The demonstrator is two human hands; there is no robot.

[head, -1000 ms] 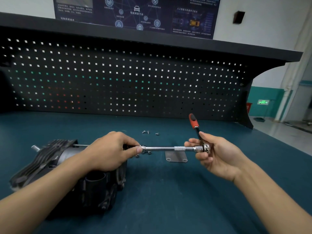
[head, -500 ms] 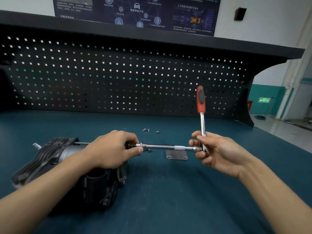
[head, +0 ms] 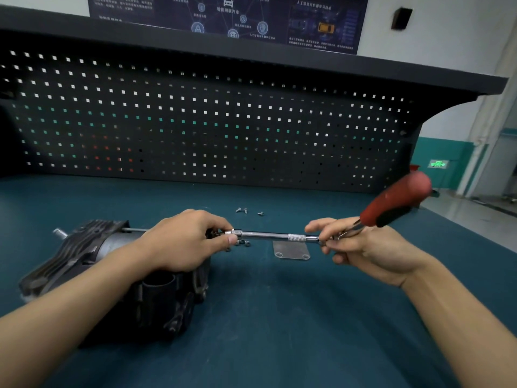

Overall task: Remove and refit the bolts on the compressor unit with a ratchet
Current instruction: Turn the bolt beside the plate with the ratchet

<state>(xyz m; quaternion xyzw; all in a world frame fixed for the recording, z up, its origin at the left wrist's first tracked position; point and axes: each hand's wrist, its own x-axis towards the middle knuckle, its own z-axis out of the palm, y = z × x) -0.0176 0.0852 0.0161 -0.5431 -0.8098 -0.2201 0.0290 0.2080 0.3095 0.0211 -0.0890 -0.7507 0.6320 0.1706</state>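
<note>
The dark finned compressor unit [head: 92, 256] lies on its side at the left of the bench. A chrome extension bar [head: 274, 235] runs level from its right end to the ratchet head. My left hand [head: 184, 242] pinches the socket end of the bar against the compressor; the bolt there is hidden by my fingers. My right hand [head: 366, 247] grips the ratchet at its head. Blurred, the ratchet's red and black handle [head: 394, 204] points up and to the right. Several loose bolts [head: 242, 242] lie under the bar, and three more bolts [head: 246, 211] lie farther back.
A small grey metal plate [head: 292, 251] with two holes lies flat under the bar. The bench has a teal mat [head: 279, 317]. A black pegboard [head: 212, 130] closes off the back, and the bench edge drops to the floor at the right.
The ratchet handle has swung from leaning up and left, through upright, to up and right. Both hands have kept their hold and place.
</note>
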